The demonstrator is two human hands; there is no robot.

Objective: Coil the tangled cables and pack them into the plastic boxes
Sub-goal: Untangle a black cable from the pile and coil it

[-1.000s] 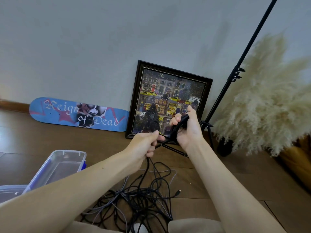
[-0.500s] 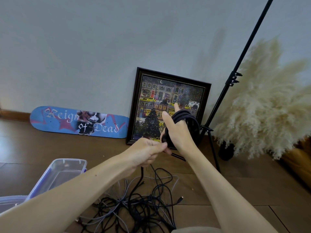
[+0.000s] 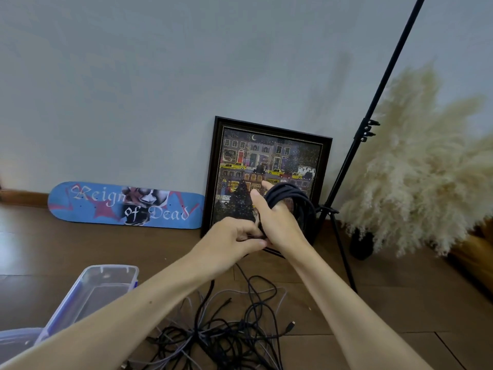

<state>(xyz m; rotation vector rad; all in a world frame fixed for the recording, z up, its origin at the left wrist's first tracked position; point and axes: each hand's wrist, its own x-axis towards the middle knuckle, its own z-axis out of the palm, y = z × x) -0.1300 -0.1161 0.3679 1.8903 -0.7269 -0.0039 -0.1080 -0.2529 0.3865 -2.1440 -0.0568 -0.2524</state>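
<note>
A black cable coil (image 3: 296, 201) is looped around my right hand (image 3: 280, 225), which is raised in front of the picture with thumb and forefinger held straight up. Just to its left, my left hand (image 3: 234, 236) pinches the black cable where it leaves the coil. From there the strand drops to a tangled pile of black and grey cables (image 3: 226, 332) on the wooden floor between my forearms. A clear plastic box (image 3: 106, 271) with blue clips stands open at the lower left, partly hidden by my left arm. Another plastic box (image 3: 16, 340) shows at the left edge.
A blue skateboard deck (image 3: 125, 204) and a framed picture (image 3: 269, 161) lean on the wall behind. A black tripod stand (image 3: 373, 110) rises at the right, its legs on the floor near my right arm. Beside it stands pampas grass (image 3: 426, 166).
My right hand turned from gripping the bunched cable to standing upright inside the widened coil. My left hand came in close to the right wrist, bringing the strand with it.
</note>
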